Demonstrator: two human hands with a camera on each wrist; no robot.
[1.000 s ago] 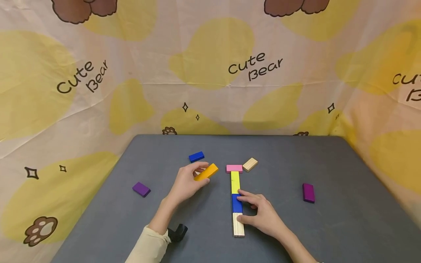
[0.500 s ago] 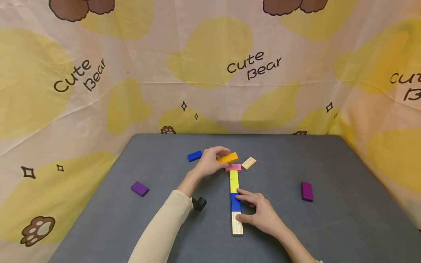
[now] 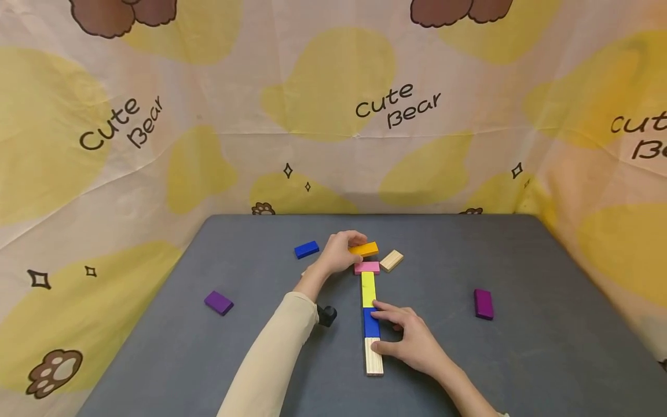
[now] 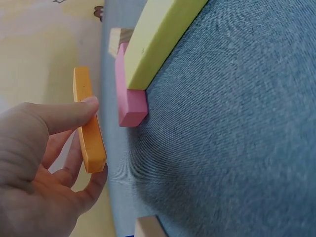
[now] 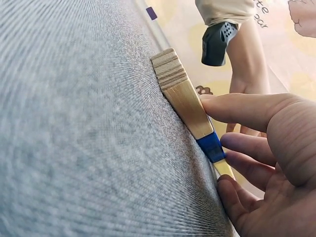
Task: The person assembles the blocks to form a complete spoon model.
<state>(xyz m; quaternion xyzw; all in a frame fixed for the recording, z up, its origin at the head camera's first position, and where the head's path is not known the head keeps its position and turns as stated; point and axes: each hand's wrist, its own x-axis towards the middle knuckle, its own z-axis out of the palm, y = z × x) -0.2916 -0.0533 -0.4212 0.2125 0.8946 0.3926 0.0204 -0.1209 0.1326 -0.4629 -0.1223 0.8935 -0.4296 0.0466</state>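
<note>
My left hand (image 3: 337, 253) pinches an orange block (image 3: 367, 249) between thumb and fingers, just beyond a pink block (image 3: 367, 267). In the left wrist view a gap shows between the orange block and the pink one. The pink block lies crosswise at the far end of a straight row: a yellow block (image 3: 368, 288), a blue block (image 3: 372, 327) and a plain wooden block (image 3: 374, 362). Beside this row, my right hand (image 3: 417, 341) rests its thumb on the wooden block, while its loosely bent fingertips touch the row near the blue and yellow blocks.
Another blue block (image 3: 307, 249) lies at the far left, and a plain wooden block (image 3: 392, 260) right of the pink one. Purple blocks lie on the left (image 3: 219, 303) and right (image 3: 483, 304). A pale block (image 4: 149, 227) is mostly hidden behind my left wrist.
My left hand has carried the orange block away from me and to the right, from left of the row to behind the pink block. The right hand has stayed at the row.
</note>
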